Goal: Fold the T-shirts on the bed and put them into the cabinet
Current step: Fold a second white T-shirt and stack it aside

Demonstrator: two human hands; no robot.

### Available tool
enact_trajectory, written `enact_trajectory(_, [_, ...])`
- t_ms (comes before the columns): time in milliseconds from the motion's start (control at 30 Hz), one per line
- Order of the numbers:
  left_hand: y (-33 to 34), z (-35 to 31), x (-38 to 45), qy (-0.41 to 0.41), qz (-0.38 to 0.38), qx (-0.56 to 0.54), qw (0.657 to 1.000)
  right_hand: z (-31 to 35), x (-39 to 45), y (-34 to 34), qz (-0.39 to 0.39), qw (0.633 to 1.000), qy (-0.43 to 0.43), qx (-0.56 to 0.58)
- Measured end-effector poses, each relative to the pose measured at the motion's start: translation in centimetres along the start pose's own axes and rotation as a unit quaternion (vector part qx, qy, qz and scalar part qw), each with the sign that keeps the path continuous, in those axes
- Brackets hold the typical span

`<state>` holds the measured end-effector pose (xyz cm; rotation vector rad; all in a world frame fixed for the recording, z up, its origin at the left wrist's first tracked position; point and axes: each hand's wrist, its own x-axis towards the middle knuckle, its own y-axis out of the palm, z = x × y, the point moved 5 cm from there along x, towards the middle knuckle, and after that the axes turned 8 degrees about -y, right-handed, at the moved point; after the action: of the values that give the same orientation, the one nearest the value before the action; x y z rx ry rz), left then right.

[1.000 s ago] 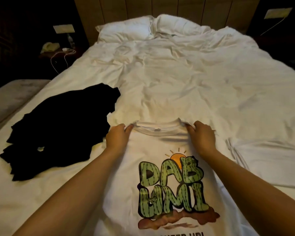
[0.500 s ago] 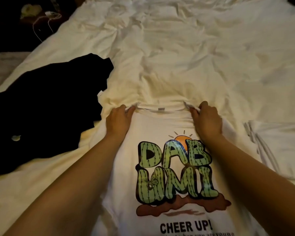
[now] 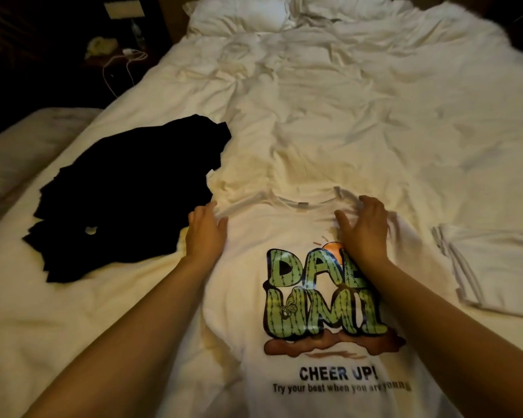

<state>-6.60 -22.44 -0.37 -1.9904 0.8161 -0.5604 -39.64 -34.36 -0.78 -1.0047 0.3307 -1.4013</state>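
Head view looks down a wide bed with rumpled white sheets. Spread flat at its near end lies a white cotton T-shirt printed with green cactus lettering, collar pointing far. Left hand rests flat on the shirt's left shoulder, fingers straight. Right hand is blurred above the right shoulder, fingers loosely arched, grasping nothing. Left lies a crumpled black T-shirt; right, a folded white garment.
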Motion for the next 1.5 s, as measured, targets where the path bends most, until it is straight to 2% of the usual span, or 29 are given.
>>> enact_trajectory(200, [-1.6,4.5,-5.7,-0.031,0.071,-0.097,0.992,5.5,-6.0,1.4,0.043,0.997,-0.011,0.056])
enact_trajectory(300, [-2.6,5.5,-9.9,-0.085,0.069,-0.188,0.976,7.8,-10.3,0.2,0.031,0.989,0.023,0.144])
enact_trajectory(367, [-3.2,6.0,-12.9,-0.12,0.064,-0.25,0.959,9.7,-13.6,-0.4,0.048,0.987,0.001,0.154])
enact_trajectory(467, [-3.9,6.8,-17.0,-0.142,0.064,-0.278,0.948,11.7,-19.4,-0.8,0.091,0.978,-0.013,0.188])
enact_trajectory(533, [-4.3,7.5,-19.0,-0.125,0.062,-0.258,0.956,12.1,-22.8,-0.6,0.11,0.977,-0.019,0.182])
enact_trajectory(600, [-4.6,8.5,-20.8,-0.116,0.074,-0.247,0.959,12.5,-25.4,-0.6,0.119,0.98,-0.062,0.149])
enact_trajectory(733, [-5.6,9.4,-24.0,-0.095,0.089,-0.266,0.955,13.5,-28.7,-1.4,0.092,0.982,-0.127,0.107])
enact_trajectory(833, [-6.3,9.1,-26.4,-0.036,0.105,-0.264,0.958,14.4,-30.9,-1.9,0.087,0.98,-0.154,0.09])
enact_trajectory(933, [-6.6,9.4,-28.5,0.006,0.14,-0.261,0.955,15.1,-32.6,-2.8,0.103,0.978,-0.145,0.111])
enact_trajectory(1000, [-6.7,9.3,-29.5,0.082,0.154,-0.222,0.959,15.4,-33.6,-3.5,0.113,0.975,-0.141,0.132])
enact_trajectory(1033, [-6.6,9.2,-29.9,0.113,0.154,-0.199,0.961,15.4,-34.1,-3.7,0.117,0.973,-0.147,0.136])
enact_trajectory(1100, [-6.8,9.2,-30.3,0.126,0.137,-0.191,0.964,15.4,-35.1,-4.2,0.128,0.968,-0.185,0.111])
enact_trajectory(1233, [-7.7,8.9,-30.7,0.1,0.098,-0.224,0.965,15.0,-36.1,-3.9,0.156,0.962,-0.219,0.052])
enact_trajectory(1400, [-10.4,8.3,-31.8,0.035,0.027,-0.235,0.971,16.2,-33.9,-6.4,0.121,0.972,-0.167,0.114])
enact_trajectory(1467, [-11.1,9.0,-31.6,-0.034,0.041,-0.26,0.964,17.1,-32.5,-6.9,0.12,0.97,-0.165,0.133])
enact_trajectory(1500, [-11.1,9.3,-31.5,-0.06,0.073,-0.274,0.957,17.4,-31.8,-6.9,0.119,0.969,-0.169,0.134])
